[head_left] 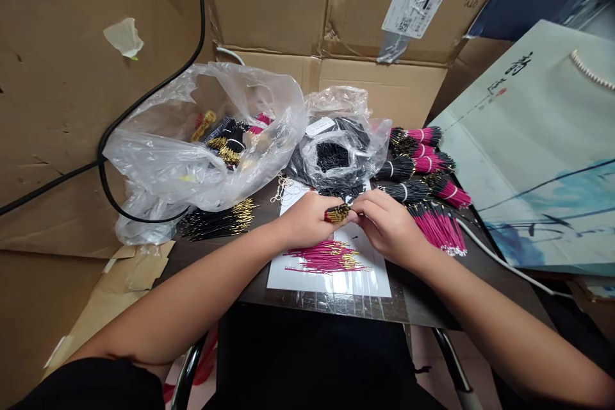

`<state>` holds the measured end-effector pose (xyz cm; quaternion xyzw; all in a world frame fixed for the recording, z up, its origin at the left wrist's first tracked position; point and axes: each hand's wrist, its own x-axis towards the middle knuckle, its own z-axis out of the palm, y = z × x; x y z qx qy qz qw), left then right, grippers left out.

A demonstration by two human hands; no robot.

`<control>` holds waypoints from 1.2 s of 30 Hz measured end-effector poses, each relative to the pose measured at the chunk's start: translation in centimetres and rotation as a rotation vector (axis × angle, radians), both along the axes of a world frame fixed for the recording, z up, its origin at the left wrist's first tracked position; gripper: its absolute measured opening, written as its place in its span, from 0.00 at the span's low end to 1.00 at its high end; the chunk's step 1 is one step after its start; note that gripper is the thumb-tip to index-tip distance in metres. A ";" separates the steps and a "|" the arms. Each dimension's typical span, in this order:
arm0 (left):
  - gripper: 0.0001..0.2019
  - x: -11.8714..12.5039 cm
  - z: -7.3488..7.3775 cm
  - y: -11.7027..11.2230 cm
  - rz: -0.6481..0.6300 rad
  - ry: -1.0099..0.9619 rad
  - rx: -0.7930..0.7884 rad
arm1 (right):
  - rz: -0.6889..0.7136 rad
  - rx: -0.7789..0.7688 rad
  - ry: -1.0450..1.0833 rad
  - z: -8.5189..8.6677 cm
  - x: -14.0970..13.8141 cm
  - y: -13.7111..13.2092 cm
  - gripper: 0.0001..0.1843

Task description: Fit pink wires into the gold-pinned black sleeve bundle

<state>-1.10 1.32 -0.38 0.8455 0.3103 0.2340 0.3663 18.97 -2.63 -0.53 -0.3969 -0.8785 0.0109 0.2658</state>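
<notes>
My left hand (307, 214) is wrapped round a bundle of red and black wires (337, 213), whose gold tips point towards me. Close against it, my right hand (387, 221) pinches at the bundle's right side; whatever lies between those fingertips is too small to make out. Under my hands, loose red wires with gold ends (327, 257) lie across a white sheet (288, 287). Just beyond my fingers, an open clear bag (369, 147) holds many small black pieces (332, 156).
At left, a large plastic bag (163, 154) holds more bundles, beside loose black wires (218, 221). Tied red and black bundles (425, 163) are stacked at right. Rubber bands (283, 189) lie behind the sheet. A black cable (199, 32), cardboard walls (269, 0) and a paper bag (542, 141) surround the table.
</notes>
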 end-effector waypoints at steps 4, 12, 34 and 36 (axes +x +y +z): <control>0.20 0.2 0.7 -0.5 -0.058 -0.051 -0.159 | 0.030 0.071 0.150 -0.4 -0.1 -0.9 0.07; 0.19 0.3 0.9 -0.8 -0.034 -0.055 -0.257 | 0.021 0.155 0.223 -0.7 0.3 -1.5 0.13; 0.14 0.3 1.2 -1.1 -0.002 -0.140 -0.160 | 0.078 0.023 0.421 0.0 0.8 -1.9 0.18; 0.14 0.2 1.2 -1.1 0.000 -0.136 -0.160 | 0.070 0.006 0.441 0.0 0.7 -1.9 0.18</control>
